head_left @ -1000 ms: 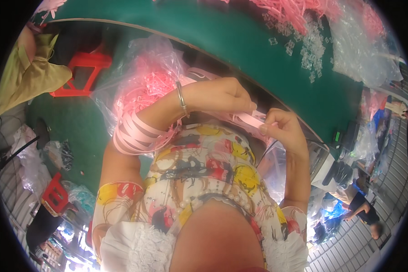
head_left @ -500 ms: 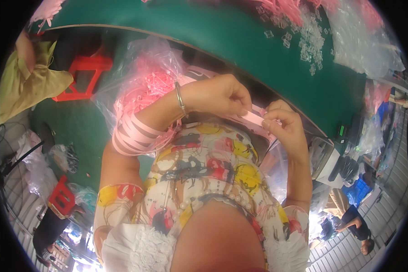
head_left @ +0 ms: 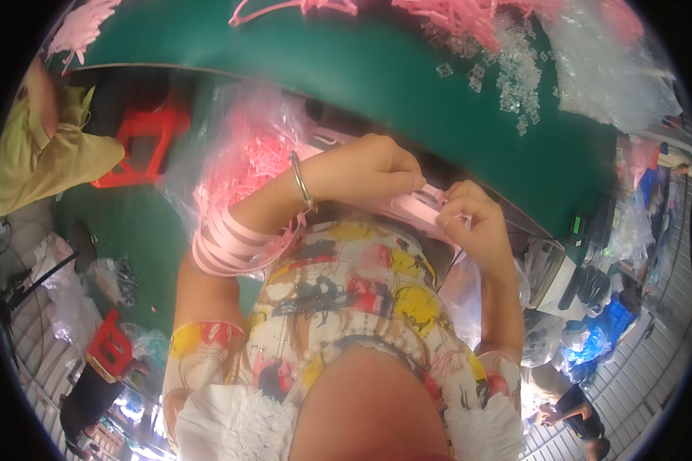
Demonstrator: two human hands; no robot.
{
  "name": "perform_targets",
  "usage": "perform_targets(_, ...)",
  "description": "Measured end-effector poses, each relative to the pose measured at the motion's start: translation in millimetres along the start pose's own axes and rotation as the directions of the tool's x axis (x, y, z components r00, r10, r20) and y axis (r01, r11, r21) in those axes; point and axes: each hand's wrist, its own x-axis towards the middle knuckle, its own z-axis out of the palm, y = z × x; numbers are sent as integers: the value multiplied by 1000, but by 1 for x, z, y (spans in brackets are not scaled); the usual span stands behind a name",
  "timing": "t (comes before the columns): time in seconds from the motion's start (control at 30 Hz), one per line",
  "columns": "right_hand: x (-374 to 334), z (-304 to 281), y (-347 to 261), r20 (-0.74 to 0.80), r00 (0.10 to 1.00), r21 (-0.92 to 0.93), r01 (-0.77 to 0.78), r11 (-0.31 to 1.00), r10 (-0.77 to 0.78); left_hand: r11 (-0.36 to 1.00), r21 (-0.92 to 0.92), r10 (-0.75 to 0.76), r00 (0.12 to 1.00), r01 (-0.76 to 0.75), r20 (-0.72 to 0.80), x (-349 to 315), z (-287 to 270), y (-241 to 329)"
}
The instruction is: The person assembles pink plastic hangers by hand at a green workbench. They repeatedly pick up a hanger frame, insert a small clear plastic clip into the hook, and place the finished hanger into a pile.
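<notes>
A pink strap stretches between my two hands just in front of my body, close under the table edge. My left hand is closed, its thumb and fingertips pinching the strap's left part. The fingers of my right hand are bent together around the other end, near a small fitting too blurred to make out. Several looped pink straps hang around my left forearm, below a metal bangle. Behind that forearm, a clear plastic bag holds a tangled heap of pink straps.
On the green table lie small clear plastic pieces, more pink straps and a clear bag. A red stool stands to the left, beside a person in yellowish clothing. Other people are at the lower edges.
The view has shifted slightly, so more pink straps show at the table's top. My right fingers have moved a little left and up along the strap; both hands still grip it.
</notes>
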Motion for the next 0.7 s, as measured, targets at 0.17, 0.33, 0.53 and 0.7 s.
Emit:
perform_targets(0.17, 5, 6, 4, -52, 977, -148, 199, 969, -208, 838, 509, 428, 817, -198, -387, 39, -14, 19)
perform_targets(0.33, 6, 8, 2, -41, 972, -241, 214, 947, -230, 667, 743, 528, 668, 56, -524, 93, -29, 15)
perform_targets(0.53, 1, 9, -6, -53, 976, -263, 192, 946, -212, 600, 791, 470, 748, 119, -470, 103, -39, 9)
perform_targets(0.7, 2, 8, -13, -19, 979, -231, 193, 953, -203, 849, 527, 337, 820, -51, -463, 86, -37, 13)
